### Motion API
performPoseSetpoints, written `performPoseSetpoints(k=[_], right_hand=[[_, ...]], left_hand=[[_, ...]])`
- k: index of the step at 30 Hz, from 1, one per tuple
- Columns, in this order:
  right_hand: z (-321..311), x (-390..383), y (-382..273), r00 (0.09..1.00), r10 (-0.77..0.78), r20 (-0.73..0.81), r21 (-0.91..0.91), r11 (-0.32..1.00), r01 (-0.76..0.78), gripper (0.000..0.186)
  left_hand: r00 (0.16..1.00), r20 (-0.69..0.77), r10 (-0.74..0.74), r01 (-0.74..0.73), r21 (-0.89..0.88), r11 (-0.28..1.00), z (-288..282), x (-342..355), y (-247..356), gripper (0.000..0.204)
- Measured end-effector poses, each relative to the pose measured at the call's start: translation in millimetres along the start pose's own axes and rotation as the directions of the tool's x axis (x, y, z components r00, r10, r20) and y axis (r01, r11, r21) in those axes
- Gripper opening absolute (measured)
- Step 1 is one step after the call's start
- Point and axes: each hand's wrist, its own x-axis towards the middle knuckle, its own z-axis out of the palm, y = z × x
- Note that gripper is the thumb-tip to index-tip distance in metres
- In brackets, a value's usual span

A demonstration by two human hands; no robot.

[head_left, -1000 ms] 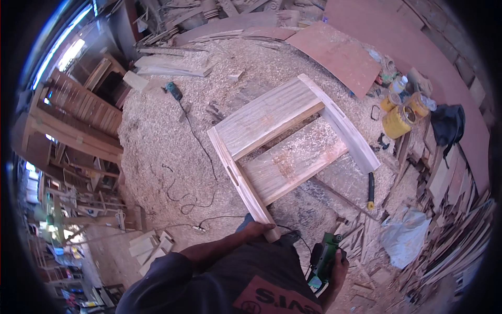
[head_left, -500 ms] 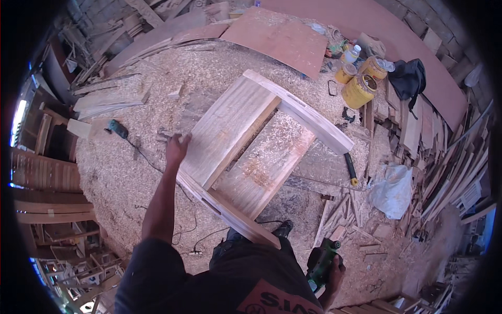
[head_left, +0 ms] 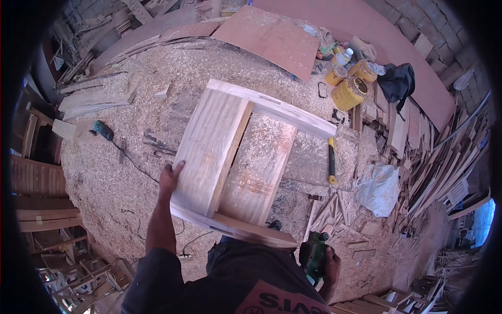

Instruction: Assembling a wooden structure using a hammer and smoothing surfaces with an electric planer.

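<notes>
A pale wooden frame point(head_left: 206, 141) lies in front of me, made of two slotted rails with two wide boards set between them and a gap between the boards. Shavings cover much of the right-hand board point(head_left: 260, 157). My left hand point(head_left: 168, 177) is closed on the frame's left edge near its front corner, thumb over the top and the other fingers partly hidden. At my right side, apart from the frame, my right hand point(head_left: 331, 266) grips a green electric planer point(head_left: 314, 256). The frame's near rail point(head_left: 235, 228) sits close to my body.
A black-and-yellow handled tool point(head_left: 331, 162) lies by the far rail's right end. Yellow tubs point(head_left: 349, 94), a black bag point(head_left: 397, 83) and a white sack point(head_left: 377, 191) are at right. A teal corded tool point(head_left: 103, 130) rests left on shavings, its cord trailing toward the frame.
The wooden frame has turned counterclockwise and shifted left. My left hand has come nearer to me along its edge. My right hand still holds the planer at my side.
</notes>
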Motion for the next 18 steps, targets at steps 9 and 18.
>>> performPoseSetpoints(k=[9, 18], right_hand=[[-42.1, 57.6, -13.4, 0.987, -0.114, -0.11, -0.087, 0.991, 0.104, 0.061], [-66.6, 80.3, 4.7, 0.998, -0.04, -0.038, 0.042, 0.998, 0.042, 0.055]], left_hand=[[0.95, -0.126, -0.288, 0.233, -0.33, 0.915, 35.6, -110.4, -58.2, 0.088], [0.829, 0.047, -0.557, 0.473, -0.589, 0.655, 47.8, -179.4, -24.9, 0.094]])
